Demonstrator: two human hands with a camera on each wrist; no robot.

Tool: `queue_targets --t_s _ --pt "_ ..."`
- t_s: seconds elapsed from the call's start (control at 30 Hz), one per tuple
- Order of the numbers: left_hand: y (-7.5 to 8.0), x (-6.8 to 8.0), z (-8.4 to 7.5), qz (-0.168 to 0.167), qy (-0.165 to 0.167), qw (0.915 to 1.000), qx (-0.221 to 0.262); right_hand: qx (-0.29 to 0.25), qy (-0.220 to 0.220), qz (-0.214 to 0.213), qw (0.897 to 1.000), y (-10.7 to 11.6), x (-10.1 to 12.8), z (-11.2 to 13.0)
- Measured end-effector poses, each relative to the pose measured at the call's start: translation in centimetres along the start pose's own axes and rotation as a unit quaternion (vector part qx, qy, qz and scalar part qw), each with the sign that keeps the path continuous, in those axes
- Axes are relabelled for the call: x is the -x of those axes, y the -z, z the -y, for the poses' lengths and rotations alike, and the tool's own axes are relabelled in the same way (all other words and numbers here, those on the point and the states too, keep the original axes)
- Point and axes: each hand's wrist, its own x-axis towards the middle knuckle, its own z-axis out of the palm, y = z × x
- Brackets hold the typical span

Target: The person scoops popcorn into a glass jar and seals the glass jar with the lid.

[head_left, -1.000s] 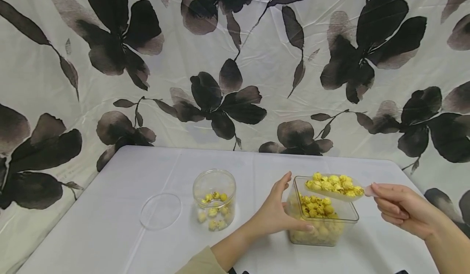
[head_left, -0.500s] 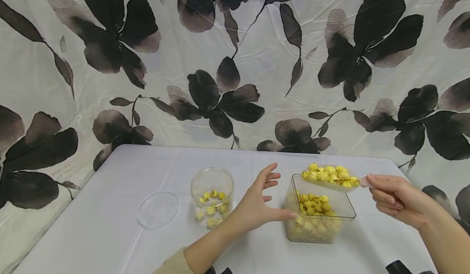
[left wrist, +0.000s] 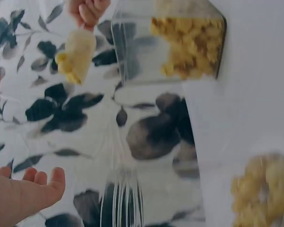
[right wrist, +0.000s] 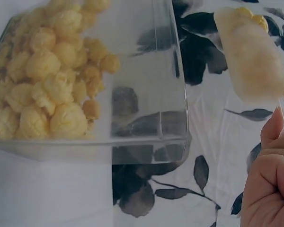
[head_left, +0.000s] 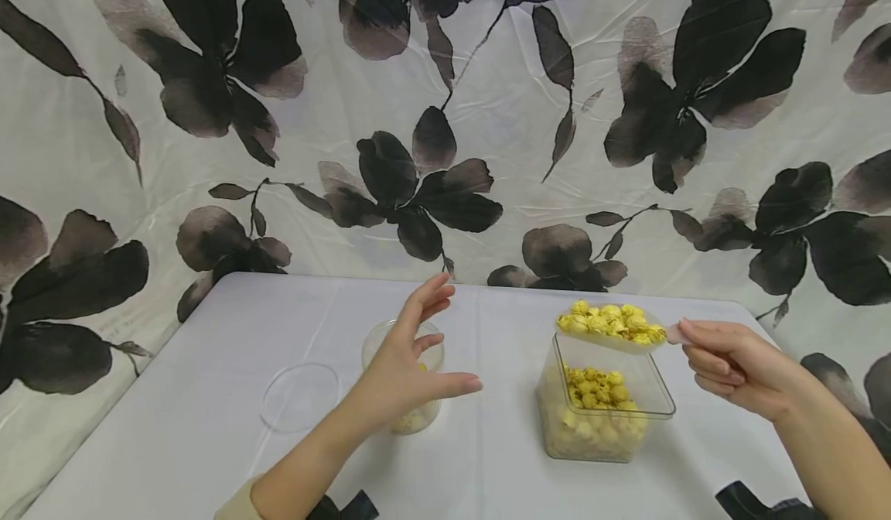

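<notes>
Fingers of the left hand (head_left: 397,369) are spread apart and hold nothing; those of the right hand (head_left: 739,369) pinch a scoop's handle (head_left: 676,335). Behind the white table (head_left: 508,443) hangs a flowered cloth (head_left: 418,79). On the table stands a clear square box (head_left: 622,414), partly filled with popcorn (head_left: 599,388). Well to its left, a clear round jar (head_left: 377,343) is partly hidden behind the left hand, near a flat clear disc (head_left: 301,398). Loaded with popcorn, the scoop (right wrist: 253,61) is held up by the box's far rim
</notes>
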Motion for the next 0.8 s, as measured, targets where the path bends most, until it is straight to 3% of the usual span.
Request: queue_targets --t_s 0.1,0.23,0.4,0.63,0.8 --pt "2.3 0.2 0.3 -0.020 -0.015 0.9994 -0.025 0.008 -0.001 -0.004 1.000 -0.3 -0.5 0.1" --pt "5.1 0.6 1.1 -0.049 -0.007 0.9965 -0.068 0.016 -0.002 -0.012 1.000 -0.6 -0.9 0.3" --pt "7.5 1.7 2.5 -0.035 0.015 0.9920 -0.120 0.013 -0.002 -0.008 1.000 -0.8 -1.2 0.4" --pt "8.9 2.9 5.6 0.009 0.054 0.9873 -0.149 0.028 -0.006 -0.016 0.999 -1.1 -2.4 0.4" --pt "9.0 3.1 7.3 0.022 0.076 0.9876 -0.135 0.042 -0.010 -0.022 0.999 -1.5 -3.6 0.3"
